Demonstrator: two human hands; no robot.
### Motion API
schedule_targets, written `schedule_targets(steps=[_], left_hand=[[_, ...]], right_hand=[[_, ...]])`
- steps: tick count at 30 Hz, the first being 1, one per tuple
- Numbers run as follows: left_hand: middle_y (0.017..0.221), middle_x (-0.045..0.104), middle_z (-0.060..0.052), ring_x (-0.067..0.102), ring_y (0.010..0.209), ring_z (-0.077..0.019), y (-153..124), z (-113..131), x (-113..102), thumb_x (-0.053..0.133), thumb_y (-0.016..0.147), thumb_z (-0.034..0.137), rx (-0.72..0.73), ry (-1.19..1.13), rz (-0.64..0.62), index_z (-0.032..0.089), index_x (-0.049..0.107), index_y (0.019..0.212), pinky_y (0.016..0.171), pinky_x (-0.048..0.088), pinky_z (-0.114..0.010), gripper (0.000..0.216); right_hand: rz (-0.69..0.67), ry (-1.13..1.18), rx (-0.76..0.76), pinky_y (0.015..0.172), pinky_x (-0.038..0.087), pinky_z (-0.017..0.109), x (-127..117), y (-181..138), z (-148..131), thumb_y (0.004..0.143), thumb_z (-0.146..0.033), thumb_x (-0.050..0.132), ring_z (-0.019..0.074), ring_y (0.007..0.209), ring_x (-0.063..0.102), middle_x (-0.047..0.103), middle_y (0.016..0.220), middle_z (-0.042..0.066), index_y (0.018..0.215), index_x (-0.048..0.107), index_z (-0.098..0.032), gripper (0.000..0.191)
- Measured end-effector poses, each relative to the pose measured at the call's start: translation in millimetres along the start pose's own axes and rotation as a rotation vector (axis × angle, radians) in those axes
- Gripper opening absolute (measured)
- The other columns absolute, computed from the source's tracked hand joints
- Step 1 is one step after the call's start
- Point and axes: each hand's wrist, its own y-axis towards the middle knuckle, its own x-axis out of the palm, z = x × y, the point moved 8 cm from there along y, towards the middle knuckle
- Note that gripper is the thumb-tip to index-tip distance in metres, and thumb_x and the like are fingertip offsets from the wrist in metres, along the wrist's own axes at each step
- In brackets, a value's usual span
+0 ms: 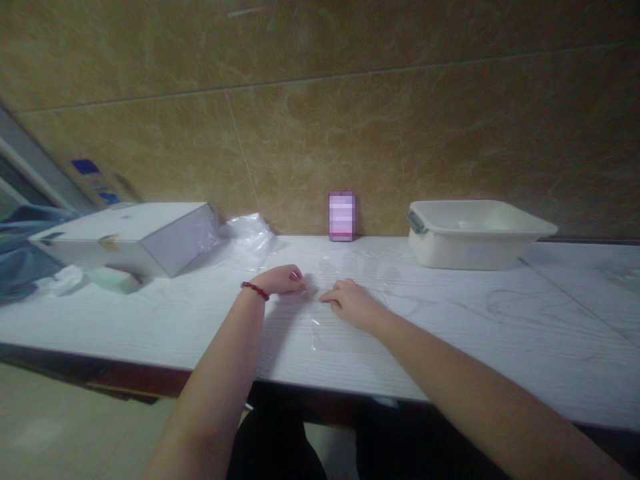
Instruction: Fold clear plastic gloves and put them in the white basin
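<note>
My left hand [286,279], with a dark red bead bracelet [255,290] at the wrist, is over the middle of the table. Its fingers are closed in a pinch at something small and pale that I cannot make out. Just to its right, my right hand [353,303] has its fingers drawn together, the forefinger pointing left towards the left hand. Whatever is between those fingertips, if anything, is too small to name. A clear plastic sheet or bag [330,339] lies flat on the table under and in front of my right hand; only its shiny edges show.
A white box [125,230] stands on the left of the white wood-grain table [210,333], crumpled clear plastic [247,237] beside it and a pale green sponge-like block [114,280] before it. A phone-like screen [342,217] leans on the wall. A cream plastic basin [460,250] stands right.
</note>
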Motion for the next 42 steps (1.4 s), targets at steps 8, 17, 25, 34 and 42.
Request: schedule_targets(steps=[8,17,25,34,42], left_hand=[[0.059,0.056,-0.002,0.051,0.052,-0.0123,5,-2,-6,0.045,0.063,0.036,-0.038,-0.177,0.106,0.015,0.055,0.069,0.046,0.037,-0.021,0.024],[0.056,0.052,0.001,0.048,0.051,-0.0076,-2,30,-2,0.052,0.063,0.041,0.035,-0.677,0.162,0.013,0.047,0.059,0.052,0.041,-0.021,0.028],[0.052,0.051,0.002,0.048,0.044,-0.0071,2,50,13,0.052,0.064,0.045,0.108,-0.660,0.161,0.014,0.047,0.061,0.042,0.036,-0.018,0.032],[0.049,0.050,0.002,0.049,0.043,-0.0073,2,56,23,0.052,0.064,0.049,0.124,-0.657,0.078,0.014,0.049,0.063,0.040,0.035,-0.017,0.035],[0.066,0.058,-0.005,0.053,0.058,-0.0103,2,57,25,0.045,0.067,0.053,0.081,-0.843,-0.001,0.011,0.055,0.069,0.056,0.043,-0.023,0.043]], right_hand=[[-0.027,0.014,-0.005,0.075,0.030,0.027,1,-1,-3,0.076,-0.016,0.039,0.0150,0.082,0.042,0.051,0.082,0.004,0.101,0.056,-0.031,0.033],[0.159,0.125,-0.025,0.077,0.032,0.027,-9,2,0,0.074,-0.016,0.043,0.0135,0.081,0.043,0.051,0.081,0.003,0.085,0.058,-0.020,0.020],[0.452,0.320,0.158,0.070,0.039,0.027,-26,0,30,0.068,-0.021,0.049,0.0131,0.080,0.048,0.051,0.090,0.005,0.092,0.044,-0.017,0.024],[0.340,0.415,0.120,0.068,0.041,0.024,-18,3,29,0.070,-0.013,0.047,0.0100,0.073,0.054,0.057,0.092,0.003,0.101,0.044,-0.021,0.032],[0.324,0.346,0.095,0.066,0.040,0.022,-22,5,31,0.069,-0.009,0.044,0.0098,0.070,0.051,0.058,0.079,0.001,0.087,0.053,-0.019,0.023]])
